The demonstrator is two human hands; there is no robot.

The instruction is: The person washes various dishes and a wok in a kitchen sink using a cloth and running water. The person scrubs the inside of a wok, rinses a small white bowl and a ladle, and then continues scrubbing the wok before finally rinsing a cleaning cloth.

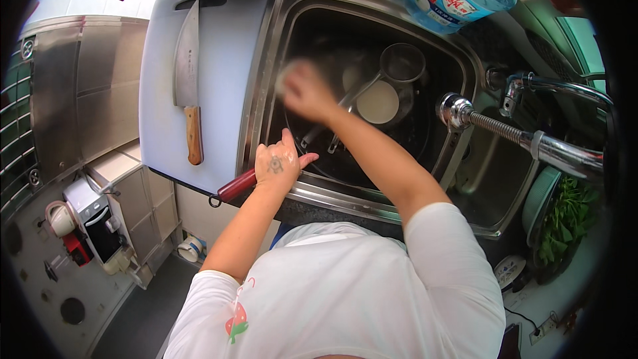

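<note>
My left hand (275, 162) is at the sink's near left corner, over a dark red handle (238, 185) with a metal hanging ring. Its fingers curl around the handle's inner end while thumb and forefinger point outward. The handle belongs to a dark round wok (369, 167) lying in the sink. Blurred by motion, my right hand (308, 90) is above the wok's left side, on a pale pad or cloth mostly hidden by the fingers. Right of it are a wire-mesh skimmer (402, 62), a whitish round bowl or ladle head (378, 102) and metal handle ends (333, 145).
A kitchen knife (188, 80) lies on the white cutting board (229, 85) left of the steel sink (379, 199). A chrome faucet (456, 109) reaches in from the right. Detergent bottles (448, 2) stand behind. Leafy greens (565, 224) fill a colander (541, 199) at right.
</note>
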